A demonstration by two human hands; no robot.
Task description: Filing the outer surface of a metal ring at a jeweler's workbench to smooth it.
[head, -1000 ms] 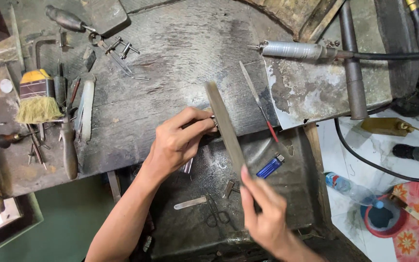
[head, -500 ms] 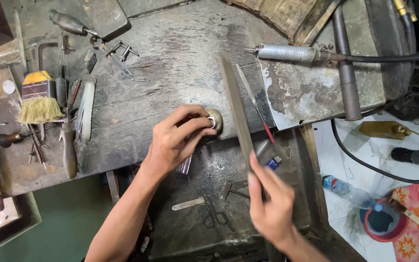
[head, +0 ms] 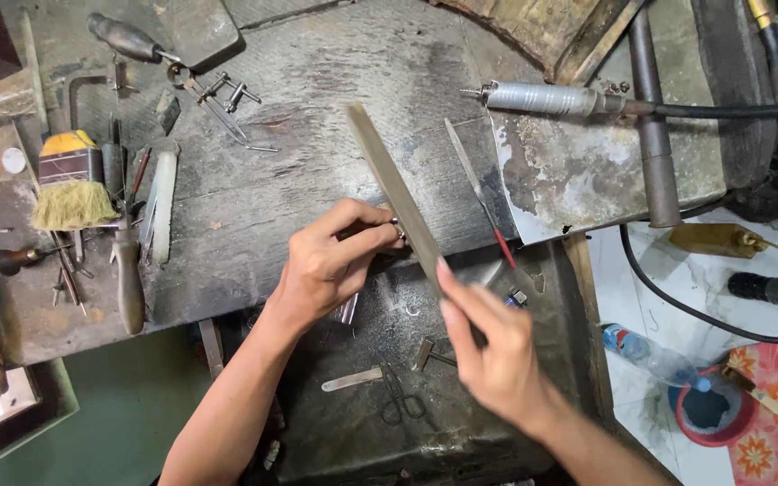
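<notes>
My right hand grips the long flat file, angled across the small ring pinched in my closed left hand over the tabletop. Below my hands, a metal tray holds scissors.

Person's own body, head view: two bare forearms, no sleeves in view, no gloves, no wristwatch or bracelet. Left hand: slender fingers, short nails. Right hand: slightly motion-blurred, fingers long, short nails, wrist bare below the grip.
</notes>
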